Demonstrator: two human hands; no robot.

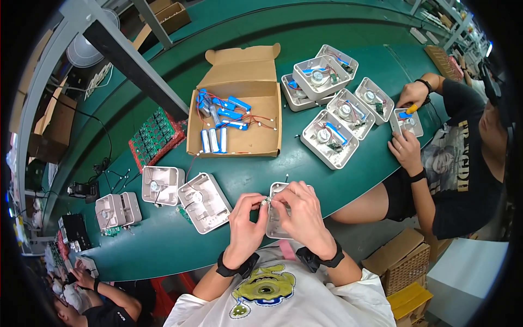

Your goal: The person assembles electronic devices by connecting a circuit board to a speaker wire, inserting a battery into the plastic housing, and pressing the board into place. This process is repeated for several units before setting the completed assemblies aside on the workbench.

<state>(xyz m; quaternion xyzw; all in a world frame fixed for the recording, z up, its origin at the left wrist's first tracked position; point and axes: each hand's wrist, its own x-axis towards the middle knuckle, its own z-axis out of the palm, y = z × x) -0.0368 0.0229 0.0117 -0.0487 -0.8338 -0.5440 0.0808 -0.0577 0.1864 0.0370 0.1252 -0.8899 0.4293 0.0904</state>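
- Left hand (245, 222): thumb and fingertips pinch a small pale part (266, 201), too tiny to make out.
- Right hand (303, 213): thumb and forefinger close on the same part, from its right.
- Beneath both hands: an off-white, rounded rectangular plastic housing (277, 230) on the dark-green tabletop (147, 248).
- Just left: a similar open housing (206, 206).
- Farther off: an open brown cardboard box (262, 94) containing blue cylindrical batteries (234, 125).

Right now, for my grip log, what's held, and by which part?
Left hand and right hand seemingly pinch a small pale piece between fingertips; its gripped part is unclear.
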